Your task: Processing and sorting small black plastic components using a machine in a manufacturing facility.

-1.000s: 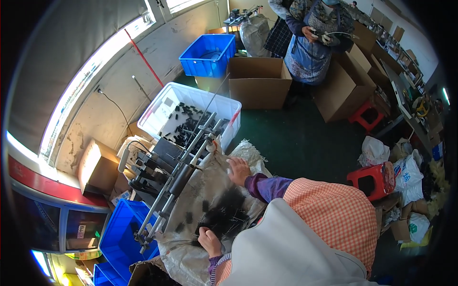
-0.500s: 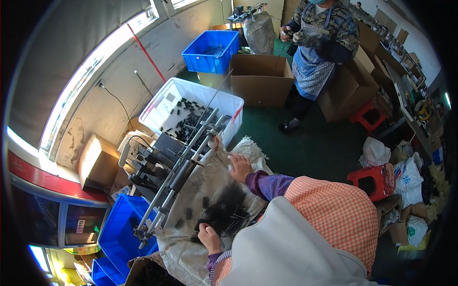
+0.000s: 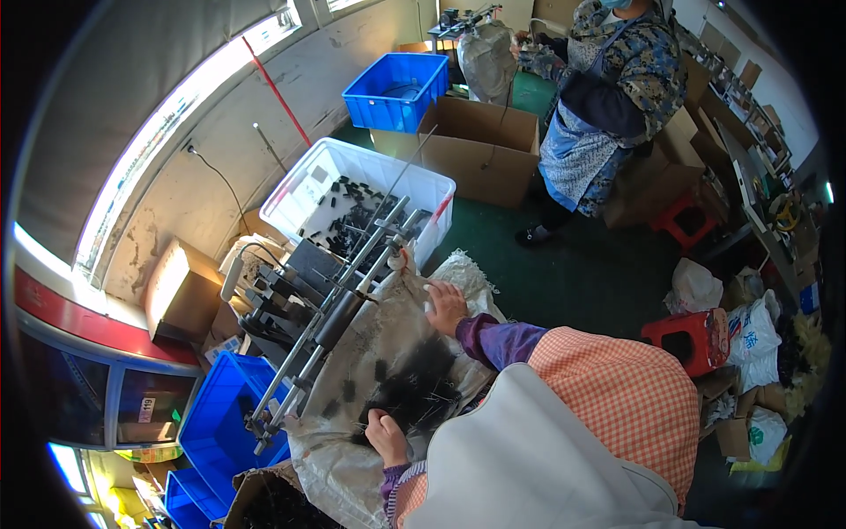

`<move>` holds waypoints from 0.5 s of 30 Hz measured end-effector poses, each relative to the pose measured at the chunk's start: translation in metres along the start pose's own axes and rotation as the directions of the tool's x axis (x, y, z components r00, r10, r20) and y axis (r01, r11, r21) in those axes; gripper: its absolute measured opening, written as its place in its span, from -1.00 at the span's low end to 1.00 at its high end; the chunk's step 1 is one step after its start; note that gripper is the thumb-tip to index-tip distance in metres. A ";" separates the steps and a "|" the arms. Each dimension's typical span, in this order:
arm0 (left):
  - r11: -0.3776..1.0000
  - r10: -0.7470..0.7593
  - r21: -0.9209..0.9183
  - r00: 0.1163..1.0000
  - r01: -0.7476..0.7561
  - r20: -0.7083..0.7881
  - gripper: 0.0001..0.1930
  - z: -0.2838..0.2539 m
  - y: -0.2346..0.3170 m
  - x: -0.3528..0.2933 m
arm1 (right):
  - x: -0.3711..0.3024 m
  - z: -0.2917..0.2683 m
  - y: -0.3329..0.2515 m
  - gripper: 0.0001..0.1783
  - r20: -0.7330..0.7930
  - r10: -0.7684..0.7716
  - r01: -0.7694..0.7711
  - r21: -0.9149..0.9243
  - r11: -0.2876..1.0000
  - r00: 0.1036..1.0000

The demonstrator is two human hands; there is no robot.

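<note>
A pale woven sack (image 3: 330,476) is spread below a metal machine with parallel rods and a dark roller (image 3: 339,323). On the sack lies a dark heap of fine black bristles (image 3: 414,388), with small dark patches beside it. My left hand (image 3: 386,438) is at the heap's near edge, fingers curled together; whatever they pinch is hidden. Farther up, my right hand (image 3: 447,306) rests on the sack near the end of the rods, fingers stretched and apart, holding nothing. Purple cuffs and orange checked sleeves cover my arms.
Behind the machine stands a white bin (image 3: 357,159) with small black pieces. Blue crates (image 3: 229,410) sit at the left, another blue crate (image 3: 397,93) and a cardboard box (image 3: 480,159) farther back. A person (image 3: 608,106) stands beyond; a red stool (image 3: 692,342) is at the right.
The person in the back has turned and reached their hands toward the hanging sack. My view has shifted slightly. Both my hands stay nearly in place on the sack.
</note>
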State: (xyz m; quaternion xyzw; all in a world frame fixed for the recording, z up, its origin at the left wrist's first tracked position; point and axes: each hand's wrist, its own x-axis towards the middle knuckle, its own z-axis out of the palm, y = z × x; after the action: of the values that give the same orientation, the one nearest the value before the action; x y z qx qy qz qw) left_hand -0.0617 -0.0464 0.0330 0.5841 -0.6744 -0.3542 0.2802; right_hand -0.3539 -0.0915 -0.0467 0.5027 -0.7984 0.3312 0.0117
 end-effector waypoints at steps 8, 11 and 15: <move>1.000 -0.005 -0.009 1.000 0.005 0.000 -0.79 0.001 -0.004 0.000 | 0.001 -0.002 -0.001 -0.47 0.026 0.012 -0.012 0.010 1.000 1.000; 1.000 0.003 -0.013 1.000 -0.003 -0.001 -0.79 0.000 -0.003 -0.001 | 0.000 -0.001 -0.001 -0.47 0.024 0.008 -0.008 0.010 1.000 1.000; 1.000 0.006 -0.012 1.000 -0.006 0.007 -0.79 0.001 -0.005 -0.001 | -0.001 -0.001 0.000 -0.48 0.025 -0.004 0.004 -0.004 1.000 1.000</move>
State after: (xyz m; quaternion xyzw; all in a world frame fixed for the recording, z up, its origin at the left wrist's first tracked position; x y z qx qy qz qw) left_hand -0.0593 -0.0461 0.0290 0.5790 -0.6752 -0.3594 0.2824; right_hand -0.3542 -0.0905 -0.0466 0.5083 -0.7982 0.3231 0.0035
